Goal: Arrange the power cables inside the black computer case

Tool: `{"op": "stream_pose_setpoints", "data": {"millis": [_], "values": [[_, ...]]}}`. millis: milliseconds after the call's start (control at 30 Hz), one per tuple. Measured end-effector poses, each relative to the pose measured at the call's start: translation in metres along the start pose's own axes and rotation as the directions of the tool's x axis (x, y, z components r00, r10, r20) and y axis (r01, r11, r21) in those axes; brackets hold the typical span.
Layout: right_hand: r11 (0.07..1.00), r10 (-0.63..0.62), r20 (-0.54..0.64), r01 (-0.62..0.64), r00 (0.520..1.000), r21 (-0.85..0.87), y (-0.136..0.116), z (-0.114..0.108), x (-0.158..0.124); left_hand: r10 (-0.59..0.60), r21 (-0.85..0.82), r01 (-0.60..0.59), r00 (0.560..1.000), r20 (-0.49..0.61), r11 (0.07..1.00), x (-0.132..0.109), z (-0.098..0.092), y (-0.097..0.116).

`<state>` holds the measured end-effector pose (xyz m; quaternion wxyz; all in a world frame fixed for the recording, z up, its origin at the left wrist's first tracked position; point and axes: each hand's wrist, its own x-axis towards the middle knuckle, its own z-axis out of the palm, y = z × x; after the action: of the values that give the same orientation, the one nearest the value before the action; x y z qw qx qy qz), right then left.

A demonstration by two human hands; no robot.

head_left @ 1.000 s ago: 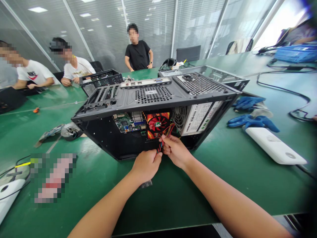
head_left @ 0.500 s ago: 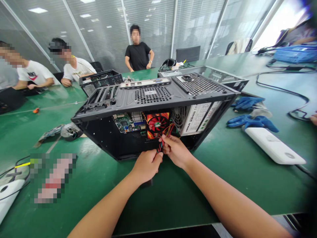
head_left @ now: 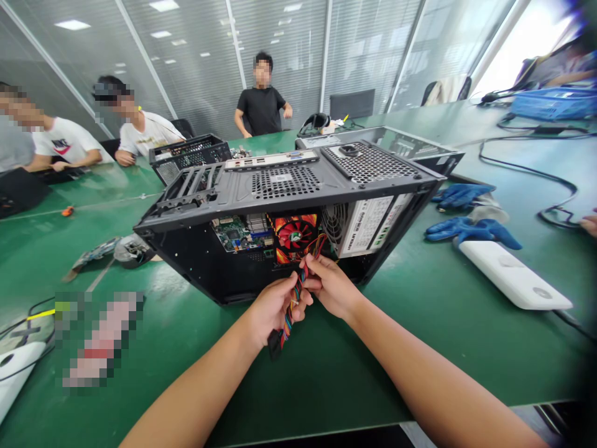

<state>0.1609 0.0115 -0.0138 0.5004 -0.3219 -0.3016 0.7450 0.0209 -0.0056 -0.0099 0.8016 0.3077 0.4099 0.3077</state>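
Observation:
An open black computer case (head_left: 289,186) lies on its side on the green table (head_left: 420,323), showing a motherboard, a red fan (head_left: 295,231) and a power supply (head_left: 368,221). A bundle of red, yellow and black wires (head_left: 290,308) runs out of the case toward me and ends in a black connector (head_left: 274,342). My left hand (head_left: 270,308) is closed around the lower part of the bundle. My right hand (head_left: 329,286) pinches the same wires just in front of the case opening.
Blue gloves (head_left: 471,229) and a white device (head_left: 510,275) lie to the right. A loose cooler and board (head_left: 128,247) sit at the left, a black crate (head_left: 189,151) behind. Three people are across the table. Cables (head_left: 536,174) trail at far right.
My left hand has turned and drawn the wire bundle out toward me, so the coloured wires and black connector now show below it. My right hand stays at the case opening.

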Motion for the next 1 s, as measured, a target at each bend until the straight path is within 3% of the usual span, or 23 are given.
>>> {"op": "stream_pose_setpoints", "data": {"millis": [167,300,367,467,533,600,667,733,833,933,1000], "values": [[0.998,-0.017,-0.016,0.016,1.000,-0.060,-0.001,0.000,0.000,0.061,0.209,-0.073,0.996,0.064,0.975,-0.001,0.001,0.008],[0.993,-0.049,-0.080,0.040,0.996,-0.115,-0.001,0.001,0.001,0.154,0.544,-0.125,0.988,-0.008,0.830,-0.005,0.006,0.015],[0.991,-0.068,-0.118,0.054,0.991,-0.120,0.000,0.002,0.001,0.247,0.740,-0.150,0.969,-0.021,0.655,-0.008,0.009,0.017],[0.990,-0.084,-0.161,0.065,0.983,-0.122,0.002,0.001,0.002,0.439,0.968,-0.119,0.898,0.011,0.219,-0.012,0.013,0.017],[0.990,-0.083,-0.173,0.062,0.981,-0.124,0.003,0.000,0.003,0.534,0.999,-0.022,0.844,0.043,-0.046,-0.013,0.015,0.016],[0.992,-0.069,-0.167,0.049,0.984,-0.120,0.002,-0.001,0.003,0.558,0.991,0.017,0.827,0.059,-0.131,-0.013,0.016,0.017],[0.994,-0.047,-0.153,0.031,0.987,-0.105,0.000,-0.001,0.003,0.479,0.998,-0.058,0.877,0.046,0.011,-0.012,0.015,0.019],[0.997,-0.034,-0.145,0.024,0.989,-0.072,-0.003,-0.002,0.004,0.300,0.938,-0.142,0.953,0.043,0.315,-0.010,0.013,0.023],[0.999,-0.036,-0.149,0.033,0.988,-0.025,-0.007,-0.003,0.004,0.111,0.735,-0.132,0.991,0.077,0.665,-0.005,0.010,0.027],[1.000,-0.009,-0.123,0.008,0.992,-0.011,-0.009,-0.005,0.006,0.047,0.518,-0.105,0.991,0.124,0.849,-0.001,0.007,0.027],[1.000,0.011,-0.092,-0.012,0.996,-0.007,-0.009,-0.007,0.007,0.011,0.412,-0.072,0.989,0.149,0.909,0.001,0.005,0.026]]}}
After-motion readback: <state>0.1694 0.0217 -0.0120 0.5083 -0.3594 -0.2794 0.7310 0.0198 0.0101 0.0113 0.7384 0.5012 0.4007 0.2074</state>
